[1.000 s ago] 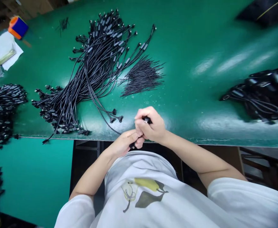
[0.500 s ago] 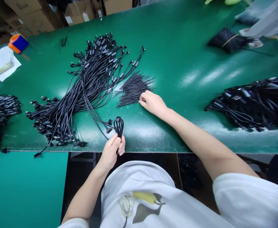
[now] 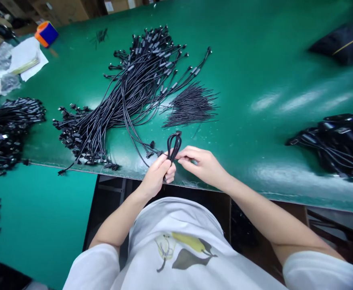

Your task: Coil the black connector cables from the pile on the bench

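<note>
My left hand (image 3: 159, 173) is closed around a folded black cable (image 3: 174, 143), whose loops and a plug stand up above the fist. Right beside it, the fingers of my right hand (image 3: 205, 166) are pinched together at the side of the loops. A thin black twist tie (image 3: 176, 158) seems to show at those fingertips, mostly hidden. Beyond the hands lies a pile of short black twist ties (image 3: 191, 106). To its left, a large heap of loose black cables (image 3: 118, 100) with plugs spreads across the green table (image 3: 239, 80).
Folded cables are piled at the right (image 3: 342, 145), and another cable pile (image 3: 10, 129) is at the far left. A black bag (image 3: 342, 43) lies at the far right. Papers (image 3: 25, 56) and an orange-and-blue roll (image 3: 46, 34) sit back left. The table's front edge runs close below my hands.
My right hand has left the twist-tie pile and come back to the folded cable in my left hand. The camera view has shifted and turned slightly.
</note>
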The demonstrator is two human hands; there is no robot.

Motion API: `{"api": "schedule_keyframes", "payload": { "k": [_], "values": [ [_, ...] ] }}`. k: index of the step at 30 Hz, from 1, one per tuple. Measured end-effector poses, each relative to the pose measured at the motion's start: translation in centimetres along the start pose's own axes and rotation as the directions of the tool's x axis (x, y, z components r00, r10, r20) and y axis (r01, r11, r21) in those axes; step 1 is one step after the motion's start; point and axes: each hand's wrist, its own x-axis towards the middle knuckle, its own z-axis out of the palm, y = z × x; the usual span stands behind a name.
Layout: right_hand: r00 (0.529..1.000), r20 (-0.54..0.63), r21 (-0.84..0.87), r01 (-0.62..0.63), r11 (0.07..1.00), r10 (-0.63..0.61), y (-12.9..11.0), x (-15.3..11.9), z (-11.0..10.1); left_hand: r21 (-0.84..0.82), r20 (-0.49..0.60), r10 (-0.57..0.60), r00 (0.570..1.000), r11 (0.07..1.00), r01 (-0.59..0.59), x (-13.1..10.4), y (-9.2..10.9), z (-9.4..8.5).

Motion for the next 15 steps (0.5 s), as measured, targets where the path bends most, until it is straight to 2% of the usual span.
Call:
{"api": "schedule_keyframes", "payload": {
  "k": [2,3,5,7,9,11,13,15],
  "values": [
    [0.99,-0.054,-0.177,0.116,0.977,-0.127,-0.7,-0.5,1.2,0.04,-0.054,0.064,0.996,0.997,-0.062,0.3,-0.4,-0.2],
    [0.976,-0.067,-0.305,0.175,0.936,-0.205,-0.9,-0.5,1.5,0.073,-0.086,0.108,0.991,0.992,-0.101,0.4,-0.6,-0.4],
    [0.921,-0.012,-0.564,0.315,0.763,-0.389,-1.1,-0.2,1.7,0.176,-0.133,0.189,0.973,0.97,-0.165,0.6,-1.1,-0.8],
    [0.819,0.114,-0.698,0.469,0.541,-0.563,-1.3,0.5,1.4,0.306,-0.145,0.248,0.958,0.932,-0.195,0.7,-1.5,-1.3],
    [0.699,0.253,-0.722,0.597,0.35,-0.669,-1.7,1.3,0.9,0.413,-0.135,0.281,0.95,0.888,-0.204,0.8,-1.6,-1.6],
    [0.607,0.374,-0.71,0.674,0.204,-0.701,-2.3,2.0,0.4,0.429,-0.123,0.27,0.955,0.882,-0.194,0.8,-1.4,-1.9],
    [0.564,0.476,-0.69,0.715,0.11,-0.674,-2.8,2.5,-0.1,0.337,-0.118,0.192,0.974,0.93,-0.143,0.8,-1.0,-2.0],
    [0.53,0.553,-0.655,0.753,0.058,-0.643,-3.3,2.8,-0.5,0.198,-0.093,0.085,0.992,0.978,-0.065,0.6,-0.3,-2.0]
  ]
}}
